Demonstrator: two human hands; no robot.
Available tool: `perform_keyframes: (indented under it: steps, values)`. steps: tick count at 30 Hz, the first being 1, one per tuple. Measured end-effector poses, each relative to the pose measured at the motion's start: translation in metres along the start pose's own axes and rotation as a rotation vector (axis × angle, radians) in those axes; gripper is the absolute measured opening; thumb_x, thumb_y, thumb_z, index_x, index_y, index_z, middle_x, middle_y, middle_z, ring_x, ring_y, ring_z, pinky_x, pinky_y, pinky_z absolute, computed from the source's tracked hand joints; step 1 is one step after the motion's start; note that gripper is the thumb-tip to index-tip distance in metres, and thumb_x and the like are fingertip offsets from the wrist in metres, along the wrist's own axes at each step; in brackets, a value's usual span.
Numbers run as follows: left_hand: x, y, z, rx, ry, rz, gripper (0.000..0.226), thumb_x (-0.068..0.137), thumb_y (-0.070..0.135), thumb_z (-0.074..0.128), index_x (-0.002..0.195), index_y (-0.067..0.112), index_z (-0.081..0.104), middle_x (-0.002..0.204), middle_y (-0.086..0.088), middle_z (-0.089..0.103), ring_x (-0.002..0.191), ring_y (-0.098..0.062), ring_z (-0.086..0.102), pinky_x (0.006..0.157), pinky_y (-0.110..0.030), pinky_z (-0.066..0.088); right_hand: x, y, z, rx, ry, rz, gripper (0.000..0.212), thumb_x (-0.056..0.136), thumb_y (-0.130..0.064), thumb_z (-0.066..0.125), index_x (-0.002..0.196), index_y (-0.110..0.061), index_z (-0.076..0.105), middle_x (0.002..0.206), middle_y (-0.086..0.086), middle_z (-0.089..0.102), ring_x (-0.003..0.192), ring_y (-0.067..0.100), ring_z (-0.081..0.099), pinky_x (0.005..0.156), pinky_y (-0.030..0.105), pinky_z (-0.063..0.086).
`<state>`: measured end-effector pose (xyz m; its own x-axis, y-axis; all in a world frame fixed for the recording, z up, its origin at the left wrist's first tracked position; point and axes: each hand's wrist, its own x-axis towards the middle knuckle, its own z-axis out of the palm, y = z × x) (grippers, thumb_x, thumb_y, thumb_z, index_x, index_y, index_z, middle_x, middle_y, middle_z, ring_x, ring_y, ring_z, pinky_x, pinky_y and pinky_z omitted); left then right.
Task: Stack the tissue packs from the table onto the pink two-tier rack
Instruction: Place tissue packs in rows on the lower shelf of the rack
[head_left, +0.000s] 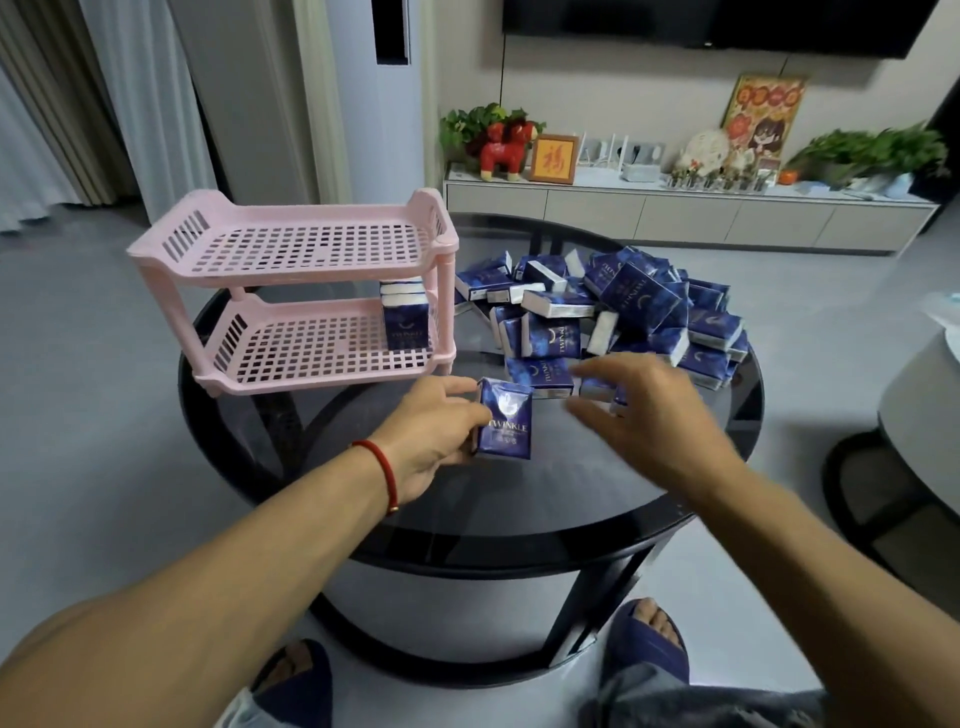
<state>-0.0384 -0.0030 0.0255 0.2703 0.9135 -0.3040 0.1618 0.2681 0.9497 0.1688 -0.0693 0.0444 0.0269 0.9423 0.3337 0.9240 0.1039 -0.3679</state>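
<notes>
A person's left hand (436, 434), a red cord at the wrist, grips one blue tissue pack (505, 420) upright by its left edge, just above the dark glass tabletop (519, 499) and near the front right foot of the pink two-tier rack (306, 291). The right hand (639, 410), blurred, is spread with fingers extended and holding nothing, hovering at the near edge of a loose heap of tissue packs (623, 312); whether its fingertips touch a pack cannot be told.

The rack stands on the left part of the tabletop. Its upper tier (311, 244) shows no packs. On the lower tier (311, 348), a short stack of packs (408, 317) stands in the far right corner; the exact count is unclear.

Judged from this, the work has barely begun: a few packs are shelved, one is in hand, and the heap on the right side of the tabletop, dozens of packs lying at all angles, remains to be moved. Most of both tiers is yet to be filled.
</notes>
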Motion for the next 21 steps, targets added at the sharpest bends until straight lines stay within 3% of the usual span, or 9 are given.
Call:
perform_keyframes:
  steps: [2, 4, 7, 11, 16, 19, 21]
  values:
    - [-0.001, 0.001, -0.003, -0.029, -0.042, 0.001, 0.035, 0.096, -0.005, 0.056, 0.128, 0.007, 0.062, 0.115, -0.009, 0.075, 0.093, -0.022, 0.075, 0.08, -0.047, 0.063, 0.003, 0.024, -0.011, -0.207, -0.008, 0.128, 0.047, 0.092, -0.042, 0.068, 0.137, -0.029, 0.061, 0.133, 0.001, 0.064, 0.119, 0.026, 0.051, 0.095, 0.043, 0.047]
    - [-0.004, 0.002, -0.006, -0.057, -0.072, 0.003, 0.036, 0.097, -0.006, 0.055, 0.129, 0.007, 0.061, 0.117, -0.008, 0.075, 0.097, -0.025, 0.075, 0.081, -0.052, 0.063, -0.001, 0.039, -0.016, -0.354, -0.131, 0.219, 0.056, 0.091, -0.05, 0.065, 0.143, -0.035, 0.052, 0.137, 0.0, 0.061, 0.123, 0.031, 0.046, 0.098, 0.049, 0.043]
    - [-0.005, 0.001, -0.009, -0.099, -0.095, 0.016, 0.032, 0.099, -0.007, 0.054, 0.126, 0.009, 0.059, 0.116, -0.008, 0.074, 0.097, -0.026, 0.075, 0.078, -0.055, 0.063, -0.003, 0.045, -0.019, -0.346, -0.192, 0.229, 0.054, 0.091, -0.05, 0.065, 0.141, -0.032, 0.054, 0.136, -0.001, 0.061, 0.125, 0.031, 0.049, 0.098, 0.051, 0.042]
    - [-0.005, 0.001, -0.009, -0.133, -0.088, 0.032, 0.036, 0.098, -0.006, 0.057, 0.131, 0.009, 0.055, 0.119, -0.015, 0.071, 0.095, -0.028, 0.074, 0.071, -0.048, 0.063, -0.001, 0.039, -0.028, -0.086, -0.12, 0.068, 0.056, 0.08, -0.03, 0.084, 0.132, -0.028, 0.064, 0.128, -0.004, 0.067, 0.116, 0.024, 0.061, 0.093, 0.044, 0.052]
    - [-0.008, 0.007, -0.01, -0.17, -0.142, -0.003, 0.04, 0.097, -0.006, 0.054, 0.127, 0.019, 0.063, 0.113, -0.015, 0.073, 0.083, -0.025, 0.073, 0.071, -0.047, 0.063, -0.002, 0.013, -0.022, 0.13, -0.17, -0.167, 0.062, 0.079, -0.014, 0.084, 0.131, -0.038, 0.062, 0.125, -0.019, 0.054, 0.114, 0.004, 0.052, 0.093, 0.023, 0.05]
    - [-0.01, 0.012, -0.014, -0.201, -0.267, -0.087, 0.041, 0.091, -0.005, 0.049, 0.118, 0.018, 0.069, 0.105, -0.016, 0.072, 0.083, -0.026, 0.07, 0.077, -0.045, 0.06, 0.002, -0.001, -0.011, 0.151, -0.217, -0.335, 0.058, 0.078, -0.007, 0.082, 0.126, -0.034, 0.065, 0.134, -0.019, 0.056, 0.126, -0.002, 0.048, 0.096, 0.016, 0.048]
    - [-0.012, 0.012, -0.019, -0.15, -0.425, -0.112, 0.048, 0.084, 0.0, 0.056, 0.127, 0.017, 0.067, 0.113, -0.017, 0.072, 0.091, -0.027, 0.069, 0.079, -0.044, 0.057, 0.005, -0.009, -0.005, 0.129, -0.251, -0.403, 0.055, 0.078, -0.003, 0.08, 0.12, -0.037, 0.068, 0.145, -0.018, 0.05, 0.133, 0.001, 0.045, 0.1, 0.02, 0.047]
